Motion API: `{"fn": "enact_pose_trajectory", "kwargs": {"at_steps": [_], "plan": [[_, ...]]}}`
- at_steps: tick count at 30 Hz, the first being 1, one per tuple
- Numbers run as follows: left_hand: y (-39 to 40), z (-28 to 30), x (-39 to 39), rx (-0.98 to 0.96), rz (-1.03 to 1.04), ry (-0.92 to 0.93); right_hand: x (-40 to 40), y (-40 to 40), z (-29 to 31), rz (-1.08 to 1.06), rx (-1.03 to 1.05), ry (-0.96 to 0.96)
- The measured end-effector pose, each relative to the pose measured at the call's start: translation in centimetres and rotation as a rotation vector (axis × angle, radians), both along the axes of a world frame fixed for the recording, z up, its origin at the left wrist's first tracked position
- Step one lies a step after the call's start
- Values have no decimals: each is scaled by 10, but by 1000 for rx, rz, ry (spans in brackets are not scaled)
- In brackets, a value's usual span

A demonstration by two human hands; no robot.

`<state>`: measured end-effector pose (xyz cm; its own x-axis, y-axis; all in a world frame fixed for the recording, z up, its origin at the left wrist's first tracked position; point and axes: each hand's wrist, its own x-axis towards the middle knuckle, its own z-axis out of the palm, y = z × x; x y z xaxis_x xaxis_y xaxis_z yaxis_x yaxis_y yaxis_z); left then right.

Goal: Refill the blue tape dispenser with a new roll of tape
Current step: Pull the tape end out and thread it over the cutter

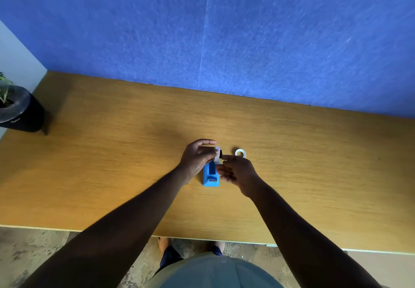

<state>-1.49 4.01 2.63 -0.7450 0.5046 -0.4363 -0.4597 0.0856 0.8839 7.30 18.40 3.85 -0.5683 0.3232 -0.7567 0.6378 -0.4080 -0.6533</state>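
Left hand (197,155) pinching white roll (217,155) just over dispenser (210,175), likely keeping it steady. Right hand (235,171) touching black hub (221,152) at roll's side, fingers loose, grasping nothing big; probably fitting hub into roll. Dispenser sitting on bench (112,153), slot open, between both hands. Second roll (241,153) lying just behind right hand. Plant pot (20,110) far left, not blocking.

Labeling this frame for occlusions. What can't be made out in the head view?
- Rear of the blue tape dispenser: covered by the left hand and right hand.
- White piece with a black core in the left hand's grip: too small to tell roll from spindle.
- Right hand's hold: fingertips reach the black core, contact unclear.
- Tape roll on the table: near edge hidden by the right hand.
- Potted plant: cut off by the left edge.
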Motion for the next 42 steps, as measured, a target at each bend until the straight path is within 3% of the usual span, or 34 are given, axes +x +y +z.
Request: {"fn": "enact_pose_trajectory", "kwargs": {"at_steps": [6,13,23,27,32,42], "plan": [[-4,-5,4,-36,-18,22,-15,15,19,291,640,140],[-2,-1,11,-56,-32,92,-47,7,39,685,982,4],[-11,-15,10,-116,-90,136,-59,0,38,736,1033,-73],[-13,-18,6,-321,-73,239,-57,2,31,739,1013,-86],[-9,-20,6,-430,-103,222,-60,0,24,740,1006,-93],[-6,-24,6,-458,-145,201,-65,-7,17,794,1053,-77]]}}
